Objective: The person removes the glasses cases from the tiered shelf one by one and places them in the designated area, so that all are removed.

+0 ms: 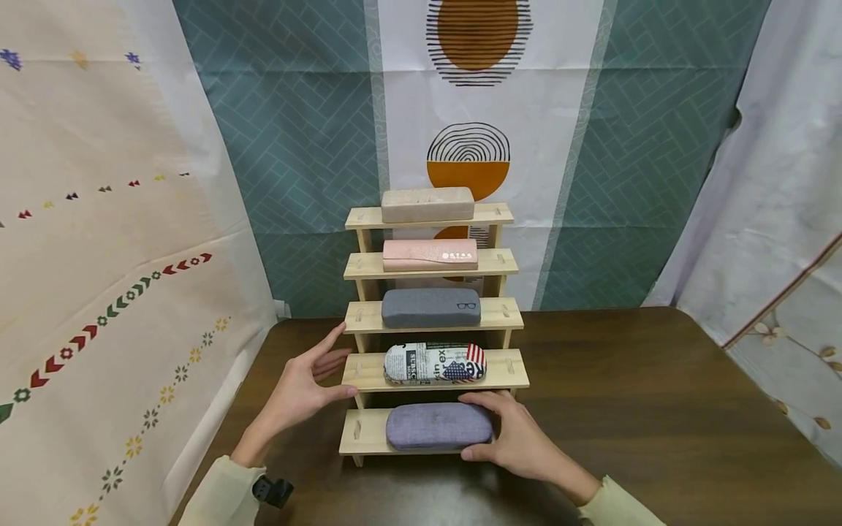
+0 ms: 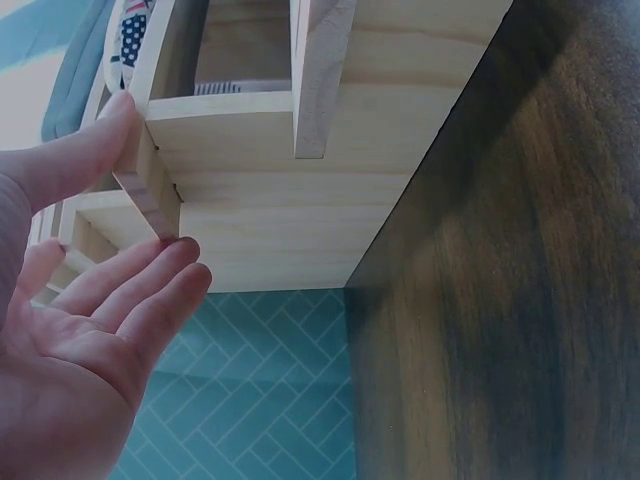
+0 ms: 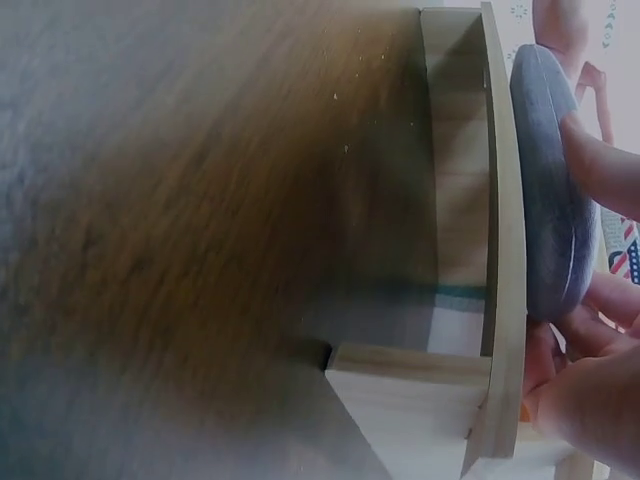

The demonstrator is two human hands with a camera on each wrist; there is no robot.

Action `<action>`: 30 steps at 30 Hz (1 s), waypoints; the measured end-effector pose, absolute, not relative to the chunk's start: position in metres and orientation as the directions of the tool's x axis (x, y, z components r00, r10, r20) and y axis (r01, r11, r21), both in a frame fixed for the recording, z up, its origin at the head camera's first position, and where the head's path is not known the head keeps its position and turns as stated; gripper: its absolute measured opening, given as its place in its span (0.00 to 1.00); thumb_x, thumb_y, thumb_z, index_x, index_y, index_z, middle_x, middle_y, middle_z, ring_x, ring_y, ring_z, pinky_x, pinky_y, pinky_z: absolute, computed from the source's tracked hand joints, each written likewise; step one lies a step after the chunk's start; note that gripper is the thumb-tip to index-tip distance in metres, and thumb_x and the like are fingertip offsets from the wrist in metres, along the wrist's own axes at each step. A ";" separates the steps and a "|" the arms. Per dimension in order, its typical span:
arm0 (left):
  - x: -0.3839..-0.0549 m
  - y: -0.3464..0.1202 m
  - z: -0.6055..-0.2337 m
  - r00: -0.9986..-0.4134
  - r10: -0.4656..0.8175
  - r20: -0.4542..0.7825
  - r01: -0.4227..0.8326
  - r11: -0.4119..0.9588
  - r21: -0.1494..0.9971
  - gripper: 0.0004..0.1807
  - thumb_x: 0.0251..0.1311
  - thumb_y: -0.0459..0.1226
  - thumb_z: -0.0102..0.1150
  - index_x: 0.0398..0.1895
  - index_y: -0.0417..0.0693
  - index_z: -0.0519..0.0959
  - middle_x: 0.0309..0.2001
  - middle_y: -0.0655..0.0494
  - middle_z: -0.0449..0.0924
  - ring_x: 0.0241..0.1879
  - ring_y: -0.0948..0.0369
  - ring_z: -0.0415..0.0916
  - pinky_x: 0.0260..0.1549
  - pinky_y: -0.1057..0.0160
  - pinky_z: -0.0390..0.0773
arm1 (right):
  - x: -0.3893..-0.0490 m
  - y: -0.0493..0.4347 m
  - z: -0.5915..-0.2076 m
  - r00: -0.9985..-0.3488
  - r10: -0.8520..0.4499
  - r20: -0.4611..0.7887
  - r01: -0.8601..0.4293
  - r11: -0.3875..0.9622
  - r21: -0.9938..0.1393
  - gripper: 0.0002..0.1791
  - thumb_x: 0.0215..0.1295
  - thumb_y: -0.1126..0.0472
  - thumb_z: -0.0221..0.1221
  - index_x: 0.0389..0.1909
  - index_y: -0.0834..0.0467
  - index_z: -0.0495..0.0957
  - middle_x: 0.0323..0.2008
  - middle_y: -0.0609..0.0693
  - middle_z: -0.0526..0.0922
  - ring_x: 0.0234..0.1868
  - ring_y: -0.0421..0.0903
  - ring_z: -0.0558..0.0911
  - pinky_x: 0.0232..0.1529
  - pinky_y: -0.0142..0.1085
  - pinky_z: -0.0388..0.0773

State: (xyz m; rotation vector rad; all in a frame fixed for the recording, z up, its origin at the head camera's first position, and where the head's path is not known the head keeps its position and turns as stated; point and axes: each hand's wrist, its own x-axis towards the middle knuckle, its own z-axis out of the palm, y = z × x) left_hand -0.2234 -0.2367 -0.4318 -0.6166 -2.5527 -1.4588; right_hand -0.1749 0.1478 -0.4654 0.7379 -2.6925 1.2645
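Observation:
A tiered wooden display stand [image 1: 358,432] bears one glasses case on each step. On the lowest step lies a purple-grey cloth glasses case [image 1: 439,425]. My right hand [image 1: 522,438] grips its right end, thumb at the front and fingers behind. In the right wrist view the same case [image 3: 550,180] lies along the plank, thumb against its side. My left hand [image 1: 299,387] holds the left end of the step above, with the thumb at its front edge and the fingertips at its back edge. A newspaper-print glasses case [image 1: 421,363] rests on that step.
Higher steps hold a blue-grey case [image 1: 430,307], a pink case [image 1: 421,253] and a beige case [image 1: 427,205]. The stand sits on a dark wooden table [image 1: 605,380]. Behind hangs a teal and white curtain [image 1: 296,146], with light patterned cloth at both sides.

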 end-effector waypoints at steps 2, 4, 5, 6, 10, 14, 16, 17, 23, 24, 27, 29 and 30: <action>-0.224 -0.236 -0.432 -0.906 0.280 0.317 0.415 0.444 0.794 0.60 0.50 0.33 0.85 0.84 0.65 0.60 0.64 0.36 0.79 0.63 0.43 0.79 0.60 0.46 0.80 | -0.175 0.146 -0.465 -0.889 -0.384 0.252 -0.437 0.542 -0.718 0.41 0.42 0.53 0.86 0.62 0.48 0.84 0.58 0.43 0.82 0.55 0.47 0.77 0.56 0.48 0.72; -0.224 -0.237 -0.431 -0.906 0.278 0.320 0.417 0.444 0.793 0.60 0.50 0.33 0.85 0.84 0.66 0.60 0.64 0.36 0.79 0.63 0.43 0.79 0.60 0.46 0.80 | -0.175 0.145 -0.465 -0.892 -0.380 0.244 -0.428 0.537 -0.727 0.40 0.43 0.54 0.86 0.62 0.48 0.84 0.58 0.43 0.82 0.55 0.47 0.77 0.57 0.48 0.70; -0.224 -0.237 -0.431 -0.905 0.279 0.320 0.417 0.443 0.794 0.60 0.50 0.33 0.85 0.84 0.66 0.60 0.64 0.36 0.79 0.63 0.43 0.79 0.60 0.46 0.80 | -0.176 0.145 -0.465 -0.893 -0.380 0.242 -0.426 0.537 -0.729 0.40 0.43 0.53 0.86 0.62 0.48 0.84 0.58 0.43 0.82 0.55 0.47 0.77 0.56 0.48 0.71; -0.224 -0.237 -0.431 -0.905 0.279 0.320 0.417 0.441 0.795 0.60 0.50 0.33 0.85 0.84 0.66 0.60 0.64 0.37 0.79 0.63 0.43 0.79 0.60 0.46 0.80 | -0.176 0.145 -0.465 -0.893 -0.379 0.241 -0.424 0.536 -0.730 0.40 0.43 0.53 0.86 0.62 0.48 0.84 0.57 0.43 0.82 0.55 0.46 0.77 0.56 0.47 0.71; -0.224 -0.237 -0.432 -0.906 0.282 0.317 0.415 0.434 0.800 0.60 0.49 0.32 0.85 0.84 0.65 0.61 0.64 0.37 0.79 0.63 0.43 0.79 0.60 0.46 0.80 | -0.176 0.146 -0.465 -0.890 -0.380 0.249 -0.429 0.520 -0.739 0.38 0.44 0.54 0.85 0.61 0.49 0.85 0.56 0.43 0.82 0.54 0.46 0.78 0.54 0.41 0.75; -0.224 -0.237 -0.432 -0.908 0.279 0.312 0.410 0.438 0.800 0.60 0.49 0.32 0.85 0.84 0.64 0.61 0.64 0.37 0.80 0.63 0.43 0.79 0.60 0.46 0.80 | -0.175 0.147 -0.466 -0.879 -0.387 0.278 -0.452 0.494 -0.743 0.38 0.44 0.55 0.86 0.60 0.51 0.85 0.56 0.45 0.84 0.54 0.46 0.78 0.53 0.39 0.77; -0.223 -0.237 -0.432 -0.910 0.277 0.309 0.406 0.441 0.800 0.60 0.49 0.32 0.85 0.84 0.65 0.61 0.64 0.37 0.79 0.63 0.43 0.79 0.60 0.46 0.80 | -0.175 0.147 -0.465 -0.876 -0.391 0.284 -0.459 0.489 -0.742 0.39 0.43 0.55 0.86 0.61 0.52 0.85 0.56 0.45 0.84 0.53 0.47 0.79 0.53 0.38 0.77; -0.223 -0.237 -0.432 -0.911 0.276 0.308 0.405 0.443 0.800 0.60 0.49 0.32 0.85 0.84 0.65 0.61 0.64 0.37 0.79 0.63 0.42 0.79 0.60 0.46 0.80 | -0.175 0.147 -0.465 -0.876 -0.392 0.281 -0.457 0.488 -0.744 0.39 0.43 0.55 0.86 0.61 0.53 0.84 0.56 0.46 0.84 0.53 0.46 0.79 0.53 0.38 0.77; -0.223 -0.236 -0.432 -0.911 0.275 0.307 0.404 0.443 0.801 0.60 0.49 0.32 0.85 0.84 0.65 0.61 0.64 0.36 0.80 0.63 0.43 0.79 0.60 0.46 0.80 | -0.176 0.147 -0.465 -0.882 -0.396 0.256 -0.442 0.506 -0.741 0.41 0.41 0.57 0.86 0.61 0.52 0.84 0.56 0.45 0.83 0.53 0.46 0.79 0.54 0.39 0.78; -0.223 -0.236 -0.432 -0.911 0.275 0.308 0.404 0.442 0.801 0.60 0.49 0.32 0.85 0.84 0.65 0.61 0.64 0.36 0.80 0.63 0.43 0.79 0.60 0.46 0.80 | -0.177 0.147 -0.465 -0.882 -0.398 0.252 -0.441 0.510 -0.739 0.40 0.41 0.57 0.86 0.61 0.52 0.84 0.56 0.45 0.83 0.53 0.46 0.79 0.54 0.39 0.78; -0.223 -0.236 -0.432 -0.909 0.278 0.309 0.406 0.434 0.804 0.60 0.49 0.32 0.85 0.84 0.65 0.61 0.64 0.36 0.79 0.63 0.43 0.79 0.60 0.46 0.80 | -0.177 0.147 -0.465 -0.880 -0.405 0.248 -0.444 0.518 -0.731 0.40 0.43 0.56 0.86 0.61 0.51 0.84 0.56 0.45 0.83 0.53 0.46 0.79 0.54 0.40 0.78; -0.224 -0.237 -0.432 -0.908 0.281 0.310 0.407 0.421 0.811 0.60 0.49 0.31 0.84 0.84 0.65 0.61 0.64 0.35 0.79 0.63 0.43 0.79 0.60 0.45 0.79 | -0.178 0.148 -0.466 -0.878 -0.409 0.247 -0.448 0.525 -0.724 0.39 0.44 0.54 0.85 0.61 0.50 0.84 0.56 0.44 0.83 0.54 0.46 0.79 0.54 0.40 0.78; -0.224 -0.237 -0.432 -0.908 0.281 0.310 0.407 0.416 0.813 0.60 0.49 0.31 0.84 0.84 0.65 0.61 0.64 0.36 0.79 0.63 0.43 0.79 0.60 0.44 0.79 | -0.178 0.148 -0.466 -0.878 -0.410 0.247 -0.449 0.527 -0.722 0.38 0.45 0.54 0.85 0.61 0.50 0.84 0.57 0.44 0.83 0.54 0.46 0.79 0.54 0.41 0.78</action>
